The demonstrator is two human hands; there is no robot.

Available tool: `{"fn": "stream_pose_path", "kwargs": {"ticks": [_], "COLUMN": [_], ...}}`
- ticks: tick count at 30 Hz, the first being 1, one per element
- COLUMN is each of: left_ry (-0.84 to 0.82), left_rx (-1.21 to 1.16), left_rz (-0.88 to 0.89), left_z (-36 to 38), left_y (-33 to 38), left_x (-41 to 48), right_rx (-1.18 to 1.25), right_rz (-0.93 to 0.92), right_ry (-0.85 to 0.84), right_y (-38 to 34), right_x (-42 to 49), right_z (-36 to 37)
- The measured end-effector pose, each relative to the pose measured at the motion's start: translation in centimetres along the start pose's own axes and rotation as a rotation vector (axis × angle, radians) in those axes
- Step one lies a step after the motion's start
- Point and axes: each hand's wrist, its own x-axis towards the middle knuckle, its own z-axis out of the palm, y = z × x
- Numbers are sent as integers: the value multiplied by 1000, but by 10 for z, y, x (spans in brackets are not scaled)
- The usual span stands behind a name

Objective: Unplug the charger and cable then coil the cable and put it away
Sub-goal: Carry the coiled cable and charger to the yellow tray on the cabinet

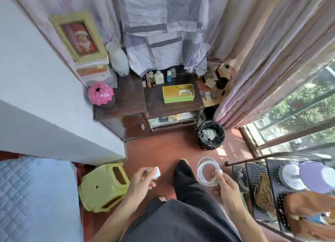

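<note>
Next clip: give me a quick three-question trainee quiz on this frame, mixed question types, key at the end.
1. True or false: the white cable is already coiled.
2. Which hand holds the charger? A) left hand B) right hand
3. Fill in: another coiled white cable lies in the ____ tray on the dark cabinet.

Key: 1 true; 2 A; 3 yellow-green.
</note>
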Motion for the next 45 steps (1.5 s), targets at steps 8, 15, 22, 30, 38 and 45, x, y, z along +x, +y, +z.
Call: {"fn": "stream_pose_path", "kwargs": {"ticks": [8,15,22,30,38,45], "left_ry": [22,53,12,-72,-47,-20], "left_rx": [23,17,-43,-27,-10,-42], "left_rz": [-3,-14,-73,-53,-202,-233], "left_z": [36,38,21,6,14,52], "left_y": [88,133,150,211,235,237], "left_x": [87,147,209,304,354,418], "right_rx": [7,-35,-78,-103,-204,-248], "right_rz": [-6,-52,-32,20,177,237], "right_ry": [-14,-30,-111,-150,-60,-12], "right_y": [-97,-172,-220,-279,-294,-279], "right_x": [108,163,216,264,308,420], "right_z": [-2,25,62,113,144,164]}}
